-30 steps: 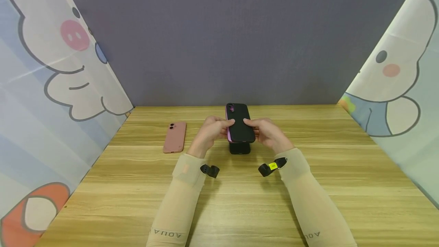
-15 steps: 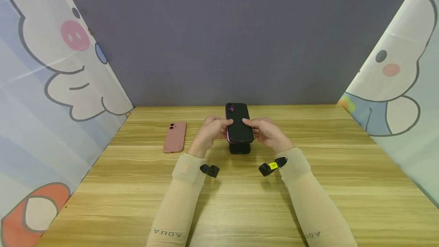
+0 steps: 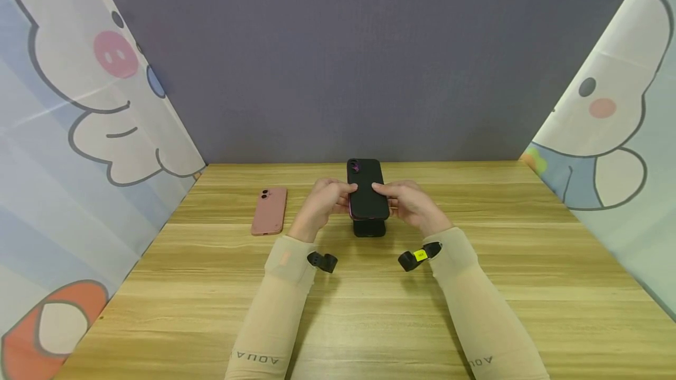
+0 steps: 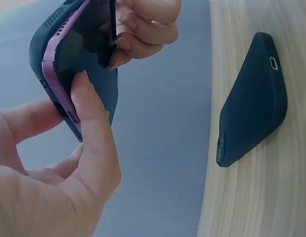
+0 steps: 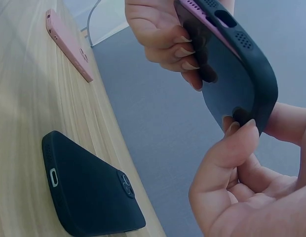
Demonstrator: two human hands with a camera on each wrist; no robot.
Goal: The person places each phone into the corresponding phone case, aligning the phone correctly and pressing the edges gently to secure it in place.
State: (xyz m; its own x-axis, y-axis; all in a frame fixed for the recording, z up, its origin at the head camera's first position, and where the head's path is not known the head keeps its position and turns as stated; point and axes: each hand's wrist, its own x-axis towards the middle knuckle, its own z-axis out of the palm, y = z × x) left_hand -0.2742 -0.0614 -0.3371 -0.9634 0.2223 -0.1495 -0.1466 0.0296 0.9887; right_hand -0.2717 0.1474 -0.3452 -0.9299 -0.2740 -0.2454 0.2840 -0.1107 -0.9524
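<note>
Above the table, both hands hold a purple-edged phone [image 4: 53, 81] together with a black phone case [image 3: 368, 201] over its back. My left hand [image 3: 323, 198] grips the left long edge, thumb on the case's back and fingers on the glossy screen [image 5: 227, 84]. On the opposite edge, my right hand [image 3: 413, 201] pinches case and phone likewise. A strip of purple frame shows beside the case rim [image 5: 265, 91] in both wrist views, the case's left side standing off it. Purple also shows through the camera cutout.
Below the hands, a second phone in a black case [image 3: 369, 228] lies face down on the wooden table [image 3: 364, 321]. A pink phone [image 3: 269, 211] lies to the left. A grey panel [image 3: 338, 63] stands behind, with cartoon-printed cloth [image 3: 47, 163] at the sides.
The case has shifted slightly left over the phone, and the purple strip along its left edge has narrowed. My right thumb has moved a little left with it.
</note>
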